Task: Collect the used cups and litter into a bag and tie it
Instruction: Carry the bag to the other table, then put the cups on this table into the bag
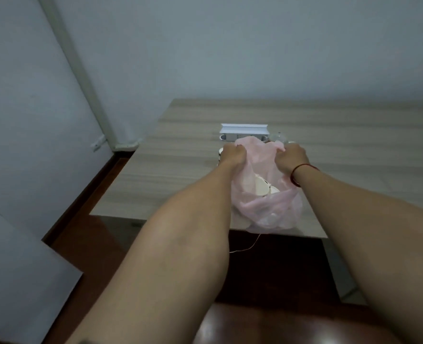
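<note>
The bag (pixel 267 209) is sitting at the near edge of the worktop (pixel 180 170), centre frame, with cups (pixel 262 188) lying inside it. A box (pixel 242 131) is standing just behind, and perhaps another cup (pixel 221 152) is peeking out at the bag's upper left.

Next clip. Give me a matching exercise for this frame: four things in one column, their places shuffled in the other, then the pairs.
1. pink bag
2. white cups
3. white box
4. red string

A. on the table, behind the bag
B. round the right wrist
C. gripped by the left hand and the right hand
D. inside the bag

Pairs: 1-C, 2-D, 3-A, 4-B.
</note>
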